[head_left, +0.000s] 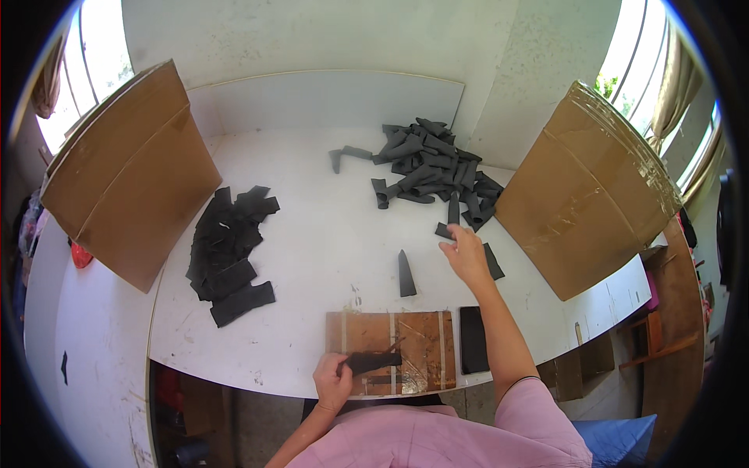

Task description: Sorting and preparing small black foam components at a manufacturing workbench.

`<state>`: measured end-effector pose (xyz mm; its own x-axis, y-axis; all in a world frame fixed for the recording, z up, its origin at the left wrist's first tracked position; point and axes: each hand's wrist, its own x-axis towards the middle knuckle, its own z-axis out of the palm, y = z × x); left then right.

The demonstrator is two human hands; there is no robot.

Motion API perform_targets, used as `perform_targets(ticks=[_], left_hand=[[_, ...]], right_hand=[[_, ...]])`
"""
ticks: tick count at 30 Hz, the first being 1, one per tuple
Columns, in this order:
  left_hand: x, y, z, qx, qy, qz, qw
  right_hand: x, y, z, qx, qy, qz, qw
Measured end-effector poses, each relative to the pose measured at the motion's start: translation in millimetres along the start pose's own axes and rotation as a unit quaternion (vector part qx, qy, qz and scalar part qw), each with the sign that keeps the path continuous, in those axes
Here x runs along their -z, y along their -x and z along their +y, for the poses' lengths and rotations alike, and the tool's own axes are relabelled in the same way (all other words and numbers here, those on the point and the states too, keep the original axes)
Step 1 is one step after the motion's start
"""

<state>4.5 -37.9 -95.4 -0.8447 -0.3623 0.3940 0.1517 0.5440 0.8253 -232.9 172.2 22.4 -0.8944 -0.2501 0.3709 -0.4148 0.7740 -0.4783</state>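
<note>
- The left hand (334,380) is closed around one end of a flat black strip of foam-like material (373,361), pinching it so that the strip lies out to the hand's right over a brown wooden board with pale stripes (392,352).
- That board sits at the near edge of the white table (328,257), directly under the held strip.
- Just right of the board, further from the left-hand grip, lies a flat black rectangular pad (473,338).
- The right hand (466,256) is stretched forward over the table, fingers loosely spread and curled; it touches a small black piece (444,231) at its fingertips, but whether it grips it cannot be told.
- Beyond the right hand's fingertips is a loose heap of rolled black strips (429,168).
- Just behind and left of the right hand lies a single pointed black strip (406,274); another flat black piece (493,261) lies at the hand's right side.
- Far left of both hands rests a stack of flat black sheets (229,249).
- Brown cardboard panels stand at either side, one on the left (129,171), one on the right (581,195).
</note>
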Motion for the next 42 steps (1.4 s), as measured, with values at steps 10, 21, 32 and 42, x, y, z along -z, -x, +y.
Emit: perform_targets(ticks=[10, 21, 32, 42], left_hand=[[19.8, -13.7, 78.9, 0.332, 0.356, -0.115, 0.866], [8.5, 6.0, 77.4, 0.023, 0.098, -0.087, 0.991], [34.6, -15.2, 103.2, 0.343, 0.491, -0.177, 0.781], [19.7, -12.3, 94.7, 0.302, 0.380, -0.086, 0.870]], right_hand=[[17.6, 165.7, -127.1, -0.031, -0.272, -0.183, 0.944], [-14.2, 204.5, -122.8, 0.052, -0.172, 0.001, 0.984], [-17.0, 202.5, -110.8, -0.262, -0.690, -0.151, 0.657], [-35.8, 206.6, -103.3, -0.271, -0.704, -0.208, 0.623]])
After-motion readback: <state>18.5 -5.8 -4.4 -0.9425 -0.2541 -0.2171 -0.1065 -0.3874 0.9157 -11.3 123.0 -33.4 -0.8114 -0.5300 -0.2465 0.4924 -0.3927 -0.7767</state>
